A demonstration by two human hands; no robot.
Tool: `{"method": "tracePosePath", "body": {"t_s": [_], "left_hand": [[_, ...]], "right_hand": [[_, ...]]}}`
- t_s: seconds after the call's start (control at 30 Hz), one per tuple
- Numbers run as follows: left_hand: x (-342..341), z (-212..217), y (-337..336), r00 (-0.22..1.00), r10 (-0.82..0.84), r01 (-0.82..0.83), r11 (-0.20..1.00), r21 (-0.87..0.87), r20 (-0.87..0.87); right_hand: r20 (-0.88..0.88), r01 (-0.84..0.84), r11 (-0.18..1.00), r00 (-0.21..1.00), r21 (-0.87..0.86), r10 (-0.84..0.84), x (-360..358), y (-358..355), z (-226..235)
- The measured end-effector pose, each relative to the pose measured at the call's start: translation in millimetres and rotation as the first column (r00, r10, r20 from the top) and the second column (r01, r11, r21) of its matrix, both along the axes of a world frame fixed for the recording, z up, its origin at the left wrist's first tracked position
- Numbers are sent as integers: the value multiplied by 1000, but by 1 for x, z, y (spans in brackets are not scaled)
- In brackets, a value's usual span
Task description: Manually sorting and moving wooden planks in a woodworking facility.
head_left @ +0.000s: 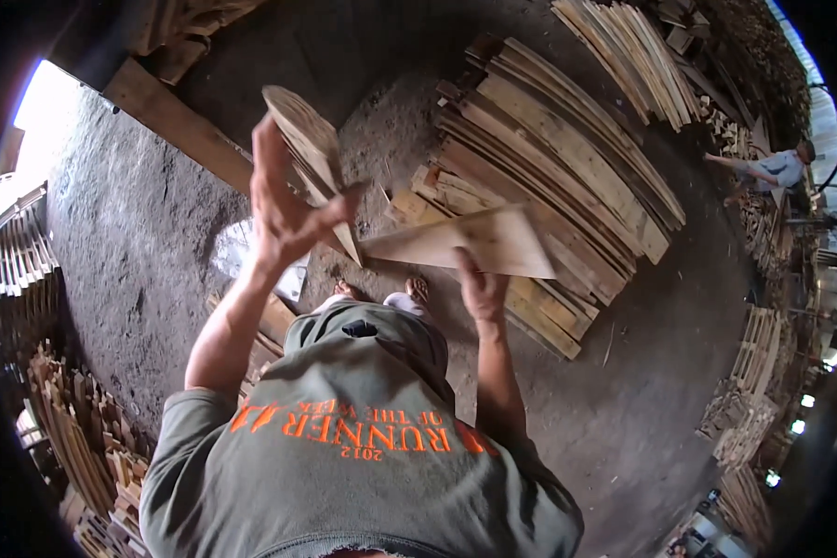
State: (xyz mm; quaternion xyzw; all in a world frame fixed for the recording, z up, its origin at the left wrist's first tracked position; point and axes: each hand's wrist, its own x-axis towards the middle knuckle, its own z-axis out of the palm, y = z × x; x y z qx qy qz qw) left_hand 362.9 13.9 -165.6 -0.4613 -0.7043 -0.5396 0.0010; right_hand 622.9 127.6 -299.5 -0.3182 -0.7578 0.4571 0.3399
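A pale, thin wooden board (498, 237), narrow at its left end and wide at its right, is held up in front of me. My right hand (482, 290) grips its near edge, thumb on top and the other fingers hidden beneath. To the left, a second wooden piece (304, 128) with a rounded top is tilted up and narrows downward; its edge looks layered. My left hand (281, 206) spans this piece, fingers along the left side and thumb across the right. The narrow ends of both pieces come close together above my feet.
Long planks (567, 158) lie stacked on the dirt floor ahead to the right, with another plank pile (632, 60) beyond. A long beam (181, 130) crosses at the upper left. Wood pieces (88, 437) crowd the lower left. Another person (779, 169) is at the far right.
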Motion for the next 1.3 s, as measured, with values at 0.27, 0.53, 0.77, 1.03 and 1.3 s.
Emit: {"method": "tracePosePath", "body": {"t_s": [0.27, 0.53, 0.77, 1.03, 1.3], "left_hand": [[4, 4, 19, 987, 77, -77, 997, -8, 143], [32, -8, 26, 991, 90, -94, 995, 38, 100], [61, -5, -15, 974, 209, -212, 977, 23, 88], [85, -11, -79, 888, 433, -451, 886, 111, 154], [90, -26, -198, 822, 545, -570, 791, 224, 167]], "right_hand": [[-224, 453, 882, 853, -131, -471, 198, 94, 75], [304, 2, 999, 953, -52, 14, 206, 166, 162], [816, -401, 916, 524, -18, 245, 49, 226, -11], [719, -471, 856, 518, -212, 463, 48, 207, -91], [775, -579, 741, 274, -339, 569, 66, 138, -138]]}}
